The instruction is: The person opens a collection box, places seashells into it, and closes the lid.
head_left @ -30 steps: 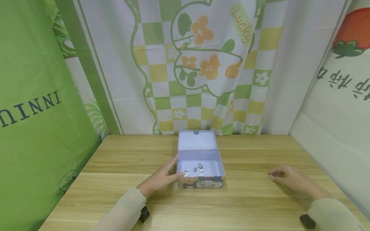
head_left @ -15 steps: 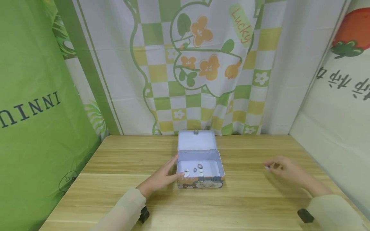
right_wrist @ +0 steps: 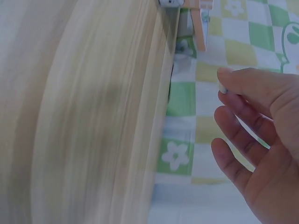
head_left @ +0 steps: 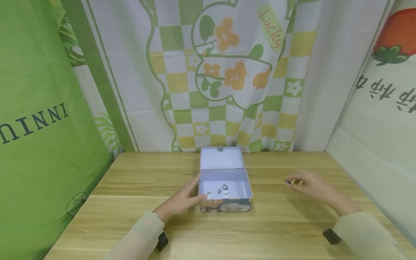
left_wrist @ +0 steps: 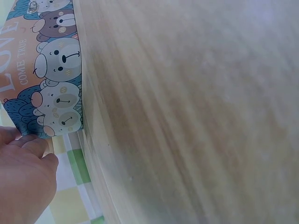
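Observation:
An open tin box (head_left: 235, 206) with a pale lilac inside stands on the table, its lid (head_left: 221, 159) tipped back. Several small whitish and purplish shells (head_left: 225, 187) lie on its floor. My left hand (head_left: 180, 199) grips the box's left side, thumb at the front rim and fingers along the side wall. In the left wrist view, cartoon bears cover the box front (left_wrist: 58, 60), with fingers curled at its corner. To the right of the box, my right hand (head_left: 312, 185) pinches a small pale shell (right_wrist: 223, 88) between thumb and index finger, above the table; the other fingers are loosely bent.
The wooden table (head_left: 143, 180) reaches back to a checked curtain (head_left: 234, 119). A green cloth (head_left: 39, 173) hangs along the left side and a white cloth (head_left: 370, 144) along the right. A thin dark cord (head_left: 76, 202) shows near the table's left edge.
My right hand has moved left and somewhat away from me, towards the box, with the shell in its pinch. My left hand and the box have stayed in place.

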Tool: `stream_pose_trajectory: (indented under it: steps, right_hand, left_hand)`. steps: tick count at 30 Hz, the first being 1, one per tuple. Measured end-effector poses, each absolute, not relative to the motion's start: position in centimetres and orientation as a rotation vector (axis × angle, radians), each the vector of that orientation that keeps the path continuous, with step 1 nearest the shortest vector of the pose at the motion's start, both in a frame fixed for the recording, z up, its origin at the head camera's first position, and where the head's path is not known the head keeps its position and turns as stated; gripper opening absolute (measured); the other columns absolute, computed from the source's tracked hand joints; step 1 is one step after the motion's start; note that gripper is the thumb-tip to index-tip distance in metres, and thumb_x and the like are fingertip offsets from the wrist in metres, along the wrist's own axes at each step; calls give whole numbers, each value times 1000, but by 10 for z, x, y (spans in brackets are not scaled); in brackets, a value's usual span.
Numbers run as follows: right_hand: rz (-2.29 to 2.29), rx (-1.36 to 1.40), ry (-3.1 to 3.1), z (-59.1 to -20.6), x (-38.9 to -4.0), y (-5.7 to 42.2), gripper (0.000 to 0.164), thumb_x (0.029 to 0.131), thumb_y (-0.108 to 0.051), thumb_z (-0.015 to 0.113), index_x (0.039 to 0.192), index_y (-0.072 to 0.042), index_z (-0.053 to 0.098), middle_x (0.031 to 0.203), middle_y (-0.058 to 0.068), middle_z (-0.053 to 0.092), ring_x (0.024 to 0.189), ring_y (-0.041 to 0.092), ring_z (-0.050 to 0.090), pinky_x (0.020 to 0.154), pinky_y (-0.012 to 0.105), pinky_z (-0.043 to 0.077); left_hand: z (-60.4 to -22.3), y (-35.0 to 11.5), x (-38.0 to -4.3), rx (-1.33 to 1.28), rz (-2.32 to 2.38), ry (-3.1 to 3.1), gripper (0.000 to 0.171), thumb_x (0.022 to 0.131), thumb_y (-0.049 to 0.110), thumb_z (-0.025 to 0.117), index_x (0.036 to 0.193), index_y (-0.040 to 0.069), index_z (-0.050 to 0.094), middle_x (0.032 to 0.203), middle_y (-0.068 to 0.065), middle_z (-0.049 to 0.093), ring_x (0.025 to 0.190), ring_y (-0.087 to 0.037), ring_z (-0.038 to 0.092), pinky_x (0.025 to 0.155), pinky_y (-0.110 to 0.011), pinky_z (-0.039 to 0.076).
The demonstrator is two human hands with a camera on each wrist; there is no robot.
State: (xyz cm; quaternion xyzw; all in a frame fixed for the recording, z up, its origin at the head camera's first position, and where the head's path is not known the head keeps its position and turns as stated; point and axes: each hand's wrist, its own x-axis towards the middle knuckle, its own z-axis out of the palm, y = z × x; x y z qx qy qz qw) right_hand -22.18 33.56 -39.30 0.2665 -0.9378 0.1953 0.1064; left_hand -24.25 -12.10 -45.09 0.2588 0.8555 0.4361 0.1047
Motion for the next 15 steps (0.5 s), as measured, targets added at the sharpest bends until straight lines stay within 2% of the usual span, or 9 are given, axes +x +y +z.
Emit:
stream_pose_trajectory:
  steps: [8,15]
  right_hand:
    - [614,893,-2736,-388,-234,302,16,93,-12,72,108,-8,76,105,3,73,88,22,67,74,40,58]
    - [632,999,-2706,-384,-242,267,18,91,-8,74,109,-7,76,105,4,71,88,22,65,75,36,57]
  left_hand:
    - [-452,-121,-243,763,1289,2522,91,97,54,58,163,20,6,167,-5,6,150,-31,11,117,-56,20]
    - [-452,-120,-243,759,1289,2527,90,97,54,59,163,20,6,167,-5,7,150,-31,12,117,-57,20]
